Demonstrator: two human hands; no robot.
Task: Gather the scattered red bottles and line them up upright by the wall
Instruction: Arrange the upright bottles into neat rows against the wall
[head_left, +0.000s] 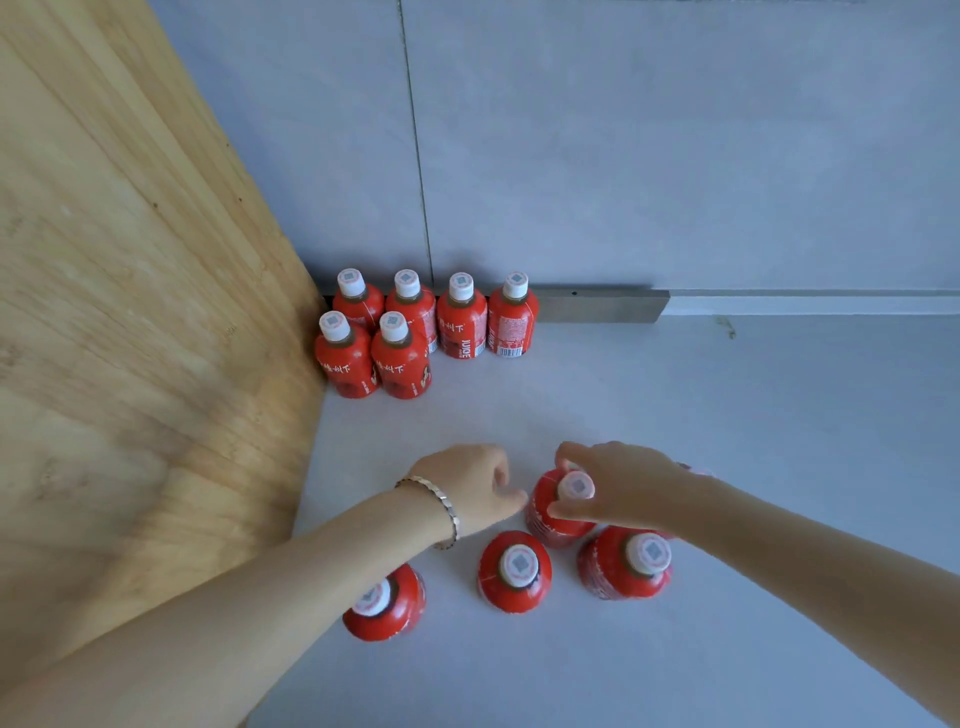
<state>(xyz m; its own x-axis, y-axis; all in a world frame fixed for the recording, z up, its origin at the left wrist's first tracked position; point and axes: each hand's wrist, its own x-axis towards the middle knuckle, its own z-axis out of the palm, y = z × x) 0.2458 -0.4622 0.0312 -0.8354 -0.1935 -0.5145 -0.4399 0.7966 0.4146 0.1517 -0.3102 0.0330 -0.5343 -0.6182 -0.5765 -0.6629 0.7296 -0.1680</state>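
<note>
Pale grey floor (675, 415) is bounded by a grey wall (675, 156) and a wooden panel (130, 312), with red bottles in two groups on it.

At the near group, the right hand (618, 480) is closed around the white cap of an upright bottle (550, 514), thumb and fingers pinching its neck. The left hand (467, 480), a bracelet (441, 506) on its wrist, is loosely curled just beside that bottle with nothing gripped. Three more upright bottles are seen nearer the person: one (514, 571) between the forearms, one (626, 564) under the right forearm, one (384, 605) partly hidden by the left forearm. Well apart, six bottles (421, 332) are stood in the corner, four along the wall's metal strip (597, 305) and two in front.
</note>
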